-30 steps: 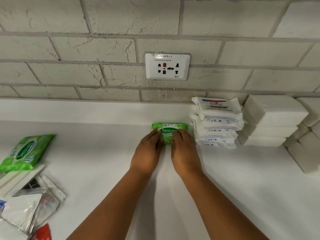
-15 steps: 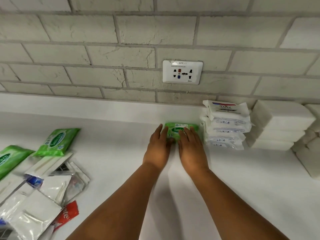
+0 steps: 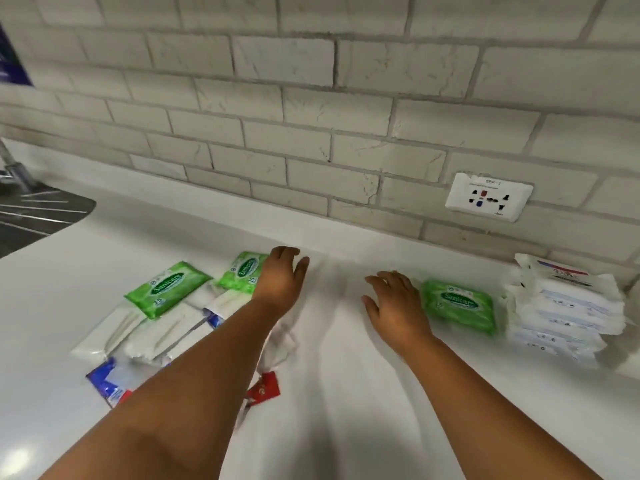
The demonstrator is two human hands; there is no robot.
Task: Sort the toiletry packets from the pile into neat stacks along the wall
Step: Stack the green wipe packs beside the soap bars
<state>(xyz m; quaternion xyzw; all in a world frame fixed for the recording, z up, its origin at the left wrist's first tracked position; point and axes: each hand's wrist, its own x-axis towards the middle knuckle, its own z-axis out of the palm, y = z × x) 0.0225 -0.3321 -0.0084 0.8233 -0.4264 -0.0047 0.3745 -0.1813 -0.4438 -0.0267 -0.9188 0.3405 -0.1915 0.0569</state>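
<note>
Between packets right now, looks like. One green Sanicare packet [image 3: 459, 306] already parked on the table [image 3: 346, 393] by the wall, just left of the white Dove stack [image 3: 564, 306]. Right hand [image 3: 398, 306] hovering just left of that packet, fingers loosely spread, holding nothing. Left hand [image 3: 282, 280] reaching over the pile [image 3: 166, 337] at left, fingers relaxed and open, right at the edge of the far green packet [image 3: 244, 275] — can't tell if actually touching yet. Another green packet [image 3: 168, 289] lying further left on the heap. Next move, probably: pinch that far green one, lift it clear of the clear sachets underneath, carry right, drop flat and square on the placed packet. Slippery wrap, so likely to slide if set down crooked.
</note>
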